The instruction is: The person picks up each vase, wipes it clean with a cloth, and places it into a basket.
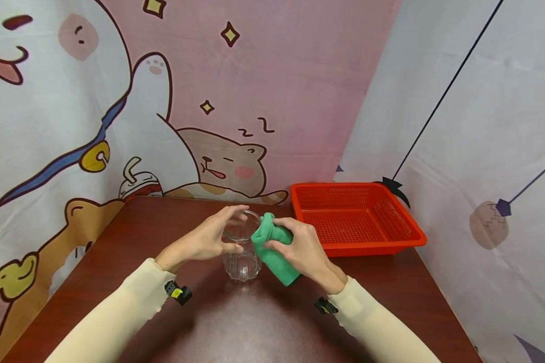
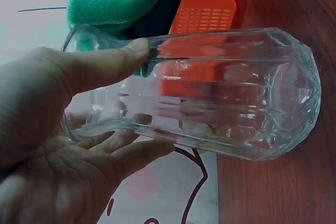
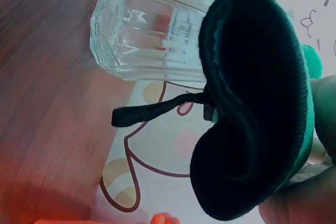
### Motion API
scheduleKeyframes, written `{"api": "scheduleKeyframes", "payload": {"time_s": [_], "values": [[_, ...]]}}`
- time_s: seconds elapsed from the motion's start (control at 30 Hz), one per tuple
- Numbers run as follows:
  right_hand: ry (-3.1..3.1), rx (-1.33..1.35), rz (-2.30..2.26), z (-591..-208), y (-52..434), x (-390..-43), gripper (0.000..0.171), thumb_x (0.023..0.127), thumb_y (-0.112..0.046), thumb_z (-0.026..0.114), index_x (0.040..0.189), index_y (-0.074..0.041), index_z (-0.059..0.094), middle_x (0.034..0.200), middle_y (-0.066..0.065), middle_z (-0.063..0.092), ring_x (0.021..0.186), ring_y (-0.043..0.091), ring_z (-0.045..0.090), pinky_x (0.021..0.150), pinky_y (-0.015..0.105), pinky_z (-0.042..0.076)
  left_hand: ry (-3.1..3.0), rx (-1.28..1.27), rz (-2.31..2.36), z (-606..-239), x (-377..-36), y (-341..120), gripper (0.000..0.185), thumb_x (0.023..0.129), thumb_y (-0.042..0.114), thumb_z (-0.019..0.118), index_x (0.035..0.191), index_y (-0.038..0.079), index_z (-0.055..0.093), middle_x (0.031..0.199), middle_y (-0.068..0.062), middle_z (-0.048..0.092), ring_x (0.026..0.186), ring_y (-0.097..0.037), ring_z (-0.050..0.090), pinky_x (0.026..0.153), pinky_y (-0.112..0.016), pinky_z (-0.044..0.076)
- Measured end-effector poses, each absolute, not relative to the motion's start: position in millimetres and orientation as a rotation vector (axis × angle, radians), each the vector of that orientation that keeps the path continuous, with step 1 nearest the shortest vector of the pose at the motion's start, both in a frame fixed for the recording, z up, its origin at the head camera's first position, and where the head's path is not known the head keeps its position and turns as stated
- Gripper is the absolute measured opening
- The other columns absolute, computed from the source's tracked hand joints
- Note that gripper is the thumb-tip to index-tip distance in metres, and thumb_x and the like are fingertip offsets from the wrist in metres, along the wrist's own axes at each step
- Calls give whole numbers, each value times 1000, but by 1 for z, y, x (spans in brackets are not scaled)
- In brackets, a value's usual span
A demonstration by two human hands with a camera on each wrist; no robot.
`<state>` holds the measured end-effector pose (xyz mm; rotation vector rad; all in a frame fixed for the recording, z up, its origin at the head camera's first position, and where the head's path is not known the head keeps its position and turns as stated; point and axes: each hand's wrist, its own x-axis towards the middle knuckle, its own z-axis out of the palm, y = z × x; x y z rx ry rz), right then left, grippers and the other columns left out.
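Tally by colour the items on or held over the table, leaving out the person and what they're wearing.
Clear: 1, the ribbed glass vase
Mainly green, dark on one side: 1, the cloth
Red-orange: 1, the perforated plastic basket
Total: 3

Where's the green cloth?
In the head view, the green cloth is in the right hand, just right of the glass jar and left of the red basket.

cream sleeves (image 1: 118,307), black wrist cameras (image 1: 182,296), yellow-marked
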<state>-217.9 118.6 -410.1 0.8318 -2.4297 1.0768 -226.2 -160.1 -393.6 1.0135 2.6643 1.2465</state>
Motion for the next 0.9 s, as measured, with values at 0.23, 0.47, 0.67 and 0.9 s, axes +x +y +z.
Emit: {"api": "scheduleKeyframes", "payload": {"time_s": [0.23,0.47,0.67,0.9], "values": [[-2443,834,1098,-416,109,-221,45,83,-23,90,124,-14,74,113,-7,72,97,5,69,86,28,57,2643,1077,1224,-397,-227,-161,94,87,11,85,161,16,27,145,-14,50,136,-27,52,102,-47,50],[-2400,846,1132,-420,104,-222,36,83,-18,89,117,-15,76,108,-8,71,96,6,68,86,31,58,2603,1128,1236,-399,-228,-161,95,89,10,83,162,17,23,146,-13,46,138,-27,49,104,-48,48],[-2401,877,1129,-423,99,-224,34,83,-19,90,115,-16,77,108,-8,72,97,5,68,87,30,57,2588,1138,1267,-401,-228,-164,95,89,8,82,162,18,22,146,-16,46,138,-28,49,105,-50,47],[-2423,903,1083,-427,97,-224,36,81,-20,92,114,-14,78,106,-7,72,96,7,68,84,30,57,2598,1148,1255,-405,-231,-165,96,90,10,82,163,20,21,145,-15,47,136,-26,50,106,-49,46]]}}
